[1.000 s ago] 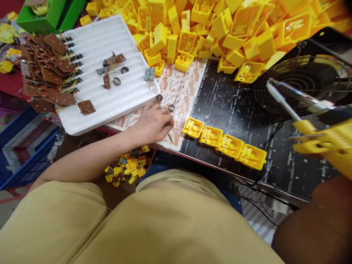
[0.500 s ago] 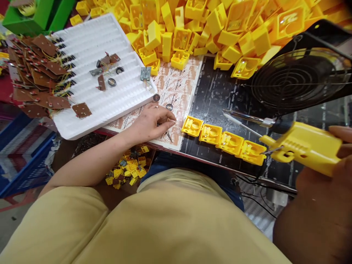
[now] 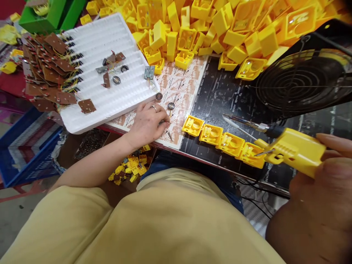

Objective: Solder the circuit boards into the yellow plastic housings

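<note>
My left hand [image 3: 148,123], a ring on one finger, rests low over the patterned sheet with its thumb and fingers pinched together. Something small and dark shows under the fingertips, mostly hidden. Just beyond them lies a small round speaker [image 3: 171,106] with thin wires. My right hand [image 3: 327,183] grips a yellow soldering gun [image 3: 299,148], its metal tip and white feed tube pointing left above the black bench top. Below the tip runs a slanting row of several open yellow plastic housings [image 3: 211,134], the last partly behind the gun.
A white foam tray [image 3: 101,110] at left bears brown circuit boards [image 3: 49,75] and wired speakers. Yellow housings [image 3: 185,38] are heaped at the back. A black fan [image 3: 299,84] stands at right. Beside the bench are a blue crate [image 3: 30,146] and a box of yellow parts [image 3: 132,168].
The left fingertips have drawn back a little to the left and closed together. The soldering gun's body has shifted slightly left. The view has also shifted a little.
</note>
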Demonstrator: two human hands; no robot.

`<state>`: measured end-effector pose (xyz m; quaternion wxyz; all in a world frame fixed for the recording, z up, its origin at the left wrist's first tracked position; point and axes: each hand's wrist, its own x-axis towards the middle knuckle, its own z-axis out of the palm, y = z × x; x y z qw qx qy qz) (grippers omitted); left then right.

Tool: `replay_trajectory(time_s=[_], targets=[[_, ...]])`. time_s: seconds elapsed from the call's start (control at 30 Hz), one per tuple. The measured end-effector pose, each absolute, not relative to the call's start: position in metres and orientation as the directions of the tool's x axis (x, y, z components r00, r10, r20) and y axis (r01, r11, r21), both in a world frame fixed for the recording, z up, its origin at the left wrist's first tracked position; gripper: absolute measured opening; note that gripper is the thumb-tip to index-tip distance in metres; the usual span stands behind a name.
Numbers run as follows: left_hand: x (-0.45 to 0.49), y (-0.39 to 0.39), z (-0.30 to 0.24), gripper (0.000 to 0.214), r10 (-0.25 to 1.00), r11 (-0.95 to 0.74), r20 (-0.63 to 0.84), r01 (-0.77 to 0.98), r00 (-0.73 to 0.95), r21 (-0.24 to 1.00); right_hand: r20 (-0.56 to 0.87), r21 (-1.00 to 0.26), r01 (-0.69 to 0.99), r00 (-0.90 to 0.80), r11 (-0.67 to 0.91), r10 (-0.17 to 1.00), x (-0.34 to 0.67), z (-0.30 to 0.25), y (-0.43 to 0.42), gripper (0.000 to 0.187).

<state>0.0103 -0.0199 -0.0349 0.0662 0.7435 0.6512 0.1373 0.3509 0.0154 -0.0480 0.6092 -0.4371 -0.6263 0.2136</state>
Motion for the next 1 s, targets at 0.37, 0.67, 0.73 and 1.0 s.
replay_trajectory(time_s=[0.37,0.67,0.73,1.0], targets=[[0.020,0.017,-0.033,0.026,0.954,-0.300,0.156,0.795,0.256,0.527,0.603,-0.771,0.354,0.136,0.530,0.786,0.340,-0.039,0.012,0.047],[0.022,0.019,-0.028,0.014,0.987,-0.098,-0.011,0.652,0.160,0.752,0.549,-0.780,0.356,-0.004,0.514,0.836,0.340,-0.034,0.011,0.039],[0.022,0.019,-0.027,0.014,0.982,-0.137,0.005,0.689,0.190,0.712,0.580,-0.752,0.346,-0.056,0.561,0.812,0.337,-0.032,0.013,0.034],[0.022,0.019,-0.019,0.016,0.960,-0.266,0.042,0.848,0.278,0.458,0.634,-0.687,0.352,-0.135,0.635,0.761,0.337,-0.035,0.019,0.030]])
